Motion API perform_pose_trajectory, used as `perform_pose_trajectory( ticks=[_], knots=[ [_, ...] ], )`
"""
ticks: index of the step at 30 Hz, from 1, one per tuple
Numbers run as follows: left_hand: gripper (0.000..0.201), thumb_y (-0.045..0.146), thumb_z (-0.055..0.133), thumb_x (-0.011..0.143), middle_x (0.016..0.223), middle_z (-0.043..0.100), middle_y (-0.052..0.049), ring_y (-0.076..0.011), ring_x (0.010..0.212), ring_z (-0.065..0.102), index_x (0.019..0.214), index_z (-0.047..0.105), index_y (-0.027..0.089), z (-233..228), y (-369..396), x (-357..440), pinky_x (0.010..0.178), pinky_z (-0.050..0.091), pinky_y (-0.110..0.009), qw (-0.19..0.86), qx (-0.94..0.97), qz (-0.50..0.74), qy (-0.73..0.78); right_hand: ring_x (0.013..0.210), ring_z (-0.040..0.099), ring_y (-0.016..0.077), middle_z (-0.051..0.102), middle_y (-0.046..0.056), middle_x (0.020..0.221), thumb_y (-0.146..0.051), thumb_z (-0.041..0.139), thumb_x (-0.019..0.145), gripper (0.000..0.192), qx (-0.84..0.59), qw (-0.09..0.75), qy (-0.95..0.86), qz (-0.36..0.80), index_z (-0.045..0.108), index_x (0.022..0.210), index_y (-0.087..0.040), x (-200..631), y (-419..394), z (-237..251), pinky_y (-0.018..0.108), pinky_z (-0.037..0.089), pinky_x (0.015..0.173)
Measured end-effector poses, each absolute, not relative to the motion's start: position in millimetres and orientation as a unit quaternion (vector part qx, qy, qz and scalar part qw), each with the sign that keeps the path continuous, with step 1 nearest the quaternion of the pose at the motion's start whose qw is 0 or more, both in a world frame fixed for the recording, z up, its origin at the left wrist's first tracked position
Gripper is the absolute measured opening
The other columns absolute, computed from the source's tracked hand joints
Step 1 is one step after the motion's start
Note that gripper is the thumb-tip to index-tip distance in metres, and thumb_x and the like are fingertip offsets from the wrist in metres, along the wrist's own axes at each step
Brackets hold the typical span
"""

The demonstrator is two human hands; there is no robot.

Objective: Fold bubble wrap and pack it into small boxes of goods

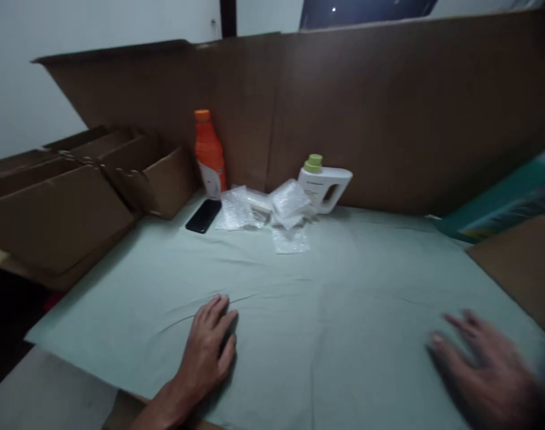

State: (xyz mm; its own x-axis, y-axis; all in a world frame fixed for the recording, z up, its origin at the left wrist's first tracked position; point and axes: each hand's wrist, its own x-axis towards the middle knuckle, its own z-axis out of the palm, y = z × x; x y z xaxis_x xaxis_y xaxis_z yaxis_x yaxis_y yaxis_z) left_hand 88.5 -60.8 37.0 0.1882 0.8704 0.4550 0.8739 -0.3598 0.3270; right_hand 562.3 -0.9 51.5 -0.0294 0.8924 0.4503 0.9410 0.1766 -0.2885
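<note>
Pretty basic setup: pale green surface [366, 269] across the middle and bottom, big cardboard panel [366, 113] up top, boxes [52, 209] at left. The right hand [487, 370], lower right, is blurry with fingers spread; the left hand [210, 343], bottom center-left, lies on the surface, fingers loosely apart. Bubble wrap [239, 209], orange bottle [210, 152], white jug [317, 188] and phone [204, 216] sit upper center.
</note>
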Motion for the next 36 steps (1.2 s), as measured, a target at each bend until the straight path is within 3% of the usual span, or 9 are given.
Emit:
perform_pose_trajectory(
  ticks=[3, 7, 11, 16, 20, 25, 28, 31, 36],
  knots=[
    [0.042, 0.01, 0.053, 0.084, 0.146, 0.055, -0.017, -0.0351, 0.138, 0.048, 0.124, 0.062, 0.018, 42.0, -66.8, 96.1, 0.107, 0.048, -0.059, -0.009, -0.772, -0.271, -0.575, 0.114, 0.065, 0.0352, 0.064, 0.014, 0.134, -0.043, 0.051, 0.097, 0.034, -0.475, 0.232, -0.849, -0.025, 0.065, 0.122, -0.025, 455.8, 1.7, 45.0, 0.054, 0.055, 0.087],
    [0.054, 0.01, 0.058, 0.078, 0.153, 0.049, -0.015, -0.034, 0.143, 0.043, 0.13, 0.059, 0.021, 50.8, -83.1, 87.5, 0.113, 0.043, -0.059, -0.07, -0.788, -0.245, -0.56, 0.124, 0.06, 0.0276, 0.062, 0.01, 0.14, -0.026, 0.056, 0.094, 0.037, -0.281, 0.169, -0.943, 0.05, 0.062, 0.131, -0.024, 323.1, 3.9, 71.3, 0.046, 0.052, 0.099],
    [0.05, 0.014, 0.059, 0.081, 0.147, 0.055, -0.014, -0.0331, 0.141, 0.046, 0.131, 0.06, 0.023, 61.1, -91.4, 39.2, 0.112, 0.045, -0.057, -0.083, -0.757, -0.276, -0.587, 0.117, 0.064, 0.0247, 0.068, 0.009, 0.131, -0.018, 0.055, 0.092, 0.031, -0.192, 0.167, -0.961, 0.109, 0.068, 0.12, -0.024, 254.7, 17.9, 89.3, 0.043, 0.053, 0.098],
    [0.035, 0.025, 0.054, 0.091, 0.141, 0.059, -0.016, -0.0323, 0.135, 0.052, 0.124, 0.064, 0.022, 96.9, -60.4, -46.9, 0.105, 0.051, -0.054, 0.002, -0.682, -0.311, -0.661, 0.116, 0.064, 0.027, 0.067, 0.012, 0.132, -0.017, 0.055, 0.091, 0.029, -0.217, 0.236, -0.945, 0.059, 0.068, 0.116, -0.022, 227.8, 37.0, 65.4, 0.044, 0.056, 0.092],
    [0.043, 0.027, 0.055, 0.091, 0.144, 0.055, -0.018, -0.0308, 0.137, 0.048, 0.132, 0.058, 0.014, 153.7, 27.1, -101.4, 0.114, 0.041, -0.052, 0.126, -0.66, -0.351, -0.653, 0.119, 0.063, 0.0272, 0.065, 0.011, 0.136, -0.017, 0.057, 0.091, 0.029, -0.214, 0.249, -0.945, 0.011, 0.067, 0.118, -0.021, 225.7, 35.3, 51.5, 0.043, 0.055, 0.092],
    [0.06, 0.026, 0.059, 0.088, 0.151, 0.048, -0.019, -0.0327, 0.146, 0.035, 0.144, 0.046, 0.009, 208.7, 156.8, -137.6, 0.117, 0.032, -0.051, 0.173, -0.632, -0.301, -0.693, 0.121, 0.062, 0.027, 0.064, 0.01, 0.138, -0.017, 0.056, 0.092, 0.029, -0.225, 0.228, -0.947, 0.011, 0.067, 0.118, -0.022, 227.0, 32.8, 57.1, 0.043, 0.054, 0.093],
    [0.035, 0.022, 0.054, 0.088, 0.124, 0.067, -0.018, -0.035, 0.129, 0.053, 0.119, 0.065, 0.01, 217.4, 196.1, -143.7, 0.107, 0.04, -0.051, 0.145, -0.646, -0.212, -0.719, 0.12, 0.062, 0.0266, 0.065, 0.011, 0.136, -0.016, 0.056, 0.091, 0.029, -0.227, 0.233, -0.945, 0.018, 0.066, 0.117, -0.022, 226.7, 32.6, 58.6, 0.043, 0.054, 0.094],
    [0.023, 0.02, 0.051, 0.088, 0.102, 0.073, -0.015, -0.0329, 0.107, 0.064, 0.095, 0.072, 0.015, 217.8, 200.6, -142.2, 0.096, 0.045, -0.049, 0.137, -0.655, -0.175, -0.722, 0.119, 0.063, 0.0264, 0.066, 0.011, 0.134, -0.015, 0.055, 0.09, 0.028, -0.23, 0.239, -0.943, 0.033, 0.066, 0.116, -0.022, 226.0, 31.9, 58.3, 0.043, 0.054, 0.094],
    [0.024, 0.018, 0.049, 0.088, 0.098, 0.072, -0.016, -0.0324, 0.097, 0.066, 0.093, 0.072, 0.015, 219.3, 164.0, -124.4, 0.089, 0.046, -0.047, 0.156, -0.647, -0.15, -0.731, 0.117, 0.064, 0.0269, 0.067, 0.011, 0.132, -0.015, 0.054, 0.091, 0.028, -0.227, 0.251, -0.94, 0.04, 0.066, 0.115, -0.022, 225.3, 32.3, 59.2, 0.044, 0.055, 0.092]
  ],
)
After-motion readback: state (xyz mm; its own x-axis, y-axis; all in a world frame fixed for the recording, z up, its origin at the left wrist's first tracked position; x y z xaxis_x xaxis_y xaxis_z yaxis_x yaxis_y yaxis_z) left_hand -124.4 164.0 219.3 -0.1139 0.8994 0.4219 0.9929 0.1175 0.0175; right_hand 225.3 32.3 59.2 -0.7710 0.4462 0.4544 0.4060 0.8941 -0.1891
